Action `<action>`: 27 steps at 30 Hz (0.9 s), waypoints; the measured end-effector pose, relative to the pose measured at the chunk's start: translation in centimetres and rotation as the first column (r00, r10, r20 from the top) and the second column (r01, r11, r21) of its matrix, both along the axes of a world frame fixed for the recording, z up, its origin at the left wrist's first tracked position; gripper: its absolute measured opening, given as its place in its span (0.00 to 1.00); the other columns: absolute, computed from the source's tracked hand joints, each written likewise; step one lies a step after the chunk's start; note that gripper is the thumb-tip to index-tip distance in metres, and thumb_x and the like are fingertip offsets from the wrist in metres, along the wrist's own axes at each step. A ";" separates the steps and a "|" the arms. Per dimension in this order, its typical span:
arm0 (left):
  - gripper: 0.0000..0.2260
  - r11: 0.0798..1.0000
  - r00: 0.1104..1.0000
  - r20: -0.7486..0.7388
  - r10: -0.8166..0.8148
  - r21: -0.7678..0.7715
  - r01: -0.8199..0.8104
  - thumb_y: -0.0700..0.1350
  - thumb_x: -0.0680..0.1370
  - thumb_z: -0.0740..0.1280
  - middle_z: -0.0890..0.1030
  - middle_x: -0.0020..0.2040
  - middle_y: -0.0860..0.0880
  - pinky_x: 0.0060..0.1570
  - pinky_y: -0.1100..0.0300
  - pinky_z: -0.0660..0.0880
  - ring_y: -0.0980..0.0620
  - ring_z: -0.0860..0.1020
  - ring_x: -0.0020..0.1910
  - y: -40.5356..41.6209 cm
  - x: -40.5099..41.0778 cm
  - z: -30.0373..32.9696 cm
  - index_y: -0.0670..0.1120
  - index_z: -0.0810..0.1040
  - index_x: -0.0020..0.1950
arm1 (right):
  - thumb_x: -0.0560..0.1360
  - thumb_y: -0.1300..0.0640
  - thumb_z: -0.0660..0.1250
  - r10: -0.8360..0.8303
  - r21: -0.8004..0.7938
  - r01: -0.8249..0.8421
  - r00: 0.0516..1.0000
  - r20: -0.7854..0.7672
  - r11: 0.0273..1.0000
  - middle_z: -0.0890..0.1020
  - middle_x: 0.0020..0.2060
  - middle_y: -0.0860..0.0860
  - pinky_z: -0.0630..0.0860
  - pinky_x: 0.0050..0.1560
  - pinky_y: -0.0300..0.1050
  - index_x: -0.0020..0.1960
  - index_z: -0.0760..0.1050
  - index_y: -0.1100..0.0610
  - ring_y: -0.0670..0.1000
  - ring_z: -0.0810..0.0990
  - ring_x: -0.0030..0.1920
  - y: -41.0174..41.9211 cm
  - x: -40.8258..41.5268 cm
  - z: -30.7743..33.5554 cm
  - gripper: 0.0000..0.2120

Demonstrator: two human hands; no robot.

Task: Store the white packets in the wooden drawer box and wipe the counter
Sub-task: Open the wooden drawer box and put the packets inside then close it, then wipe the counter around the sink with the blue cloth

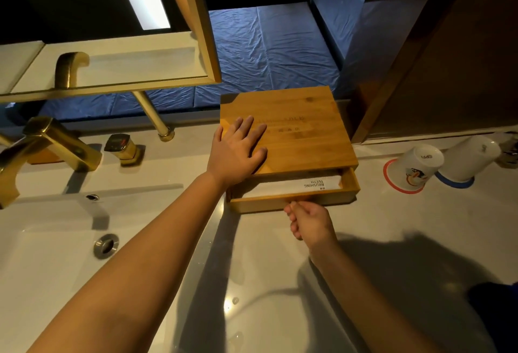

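On pale bathroom counter (378, 240): left hand (238, 150), fingers spread flat, steadying wooden drawer box (302, 139); right hand (309, 219) pinching drawer front (291, 204), 1 white packet (294, 184) inside; next, probably push shut, then wipe.

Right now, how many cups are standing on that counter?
2. Both stand upside down on the counter, right of the wooden drawer box: a red-rimmed cup nearer the box, and a blue-rimmed cup just beyond it. More could sit outside the frame.
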State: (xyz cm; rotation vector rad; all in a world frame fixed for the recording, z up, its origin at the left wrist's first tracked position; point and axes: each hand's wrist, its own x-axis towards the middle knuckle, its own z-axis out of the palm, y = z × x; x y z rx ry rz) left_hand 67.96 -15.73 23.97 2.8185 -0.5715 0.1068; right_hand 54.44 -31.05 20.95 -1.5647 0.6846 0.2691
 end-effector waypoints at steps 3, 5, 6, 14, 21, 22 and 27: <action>0.25 1.000 1.000 0.003 -0.005 -0.007 0.005 0.60 0.77 0.50 0.57 0.77 0.49 0.72 0.44 0.48 0.48 0.53 0.77 0.1 0.1 -0.2 0.57 0.58 0.74 | 0.77 0.53 0.62 0.004 -0.036 -0.003 1.000 0.007 0.999 0.77 0.28 0.48 0.69 0.32 0.40 0.35 0.78 0.52 0.47 0.73 0.30 0.0 1.8 -0.3 0.14; 0.26 1.000 1.000 0.001 -0.003 -0.008 0.003 0.60 0.77 0.50 0.57 0.77 0.49 0.72 0.44 0.48 0.48 0.53 0.77 0.1 0.1 -0.2 0.57 0.58 0.74 | 0.78 0.54 0.61 0.013 0.004 -0.013 0.999 0.038 1.000 0.76 0.28 0.48 0.68 0.31 0.40 0.35 0.78 0.53 0.47 0.72 0.29 0.0 3.4 -0.2 0.14; 0.26 1.000 1.000 0.001 -0.003 -0.007 0.003 0.60 0.77 0.50 0.57 0.77 0.49 0.72 0.44 0.48 0.48 0.53 0.77 0.1 0.1 -0.2 0.57 0.58 0.74 | 0.78 0.54 0.60 0.023 0.033 -0.025 0.998 0.050 0.999 0.75 0.28 0.49 0.68 0.31 0.40 0.35 0.77 0.53 0.47 0.71 0.29 -0.1 4.1 -0.1 0.15; 0.26 1.000 1.000 0.009 -0.005 0.014 0.005 0.60 0.76 0.50 0.58 0.77 0.48 0.71 0.43 0.49 0.47 0.54 0.76 0.1 0.1 -0.5 0.57 0.58 0.74 | 0.79 0.53 0.60 0.083 0.097 -0.087 0.996 0.042 0.991 0.75 0.30 0.50 0.67 0.28 0.40 0.38 0.78 0.54 0.47 0.71 0.29 -0.6 4.8 -0.9 0.13; 0.25 0.985 0.985 -0.172 0.005 0.171 0.025 0.60 0.79 0.47 0.48 0.79 0.48 0.72 0.42 0.44 0.47 0.46 0.77 0.1 0.3 0.9 0.57 0.48 0.76 | 0.76 0.47 0.62 0.220 0.059 -0.218 0.975 -0.017 0.974 0.80 0.35 0.51 0.72 0.33 0.41 0.42 0.79 0.53 0.50 0.76 0.34 -1.9 3.9 0.7 0.12; 0.25 0.977 0.974 -0.227 0.017 0.213 0.032 0.59 0.80 0.47 0.47 0.79 0.48 0.72 0.41 0.45 0.47 0.46 0.77 0.0 0.5 1.5 0.57 0.47 0.76 | 0.75 0.47 0.62 0.253 0.009 -0.253 0.967 -0.019 0.967 0.80 0.35 0.50 0.72 0.34 0.42 0.42 0.78 0.52 0.50 0.76 0.34 -2.4 3.5 1.0 0.11; 0.23 0.992 0.996 -0.052 0.076 0.101 -0.071 0.55 0.77 0.59 0.72 0.68 0.44 0.55 0.50 0.71 0.42 0.73 0.62 -2.6 -1.8 5.6 0.48 0.66 0.71 | 0.75 0.46 0.60 0.376 -0.304 -0.345 0.926 0.047 0.888 0.81 0.38 0.44 0.77 0.41 0.46 0.47 0.77 0.48 0.47 0.80 0.38 -6.1 -1.1 2.6 0.10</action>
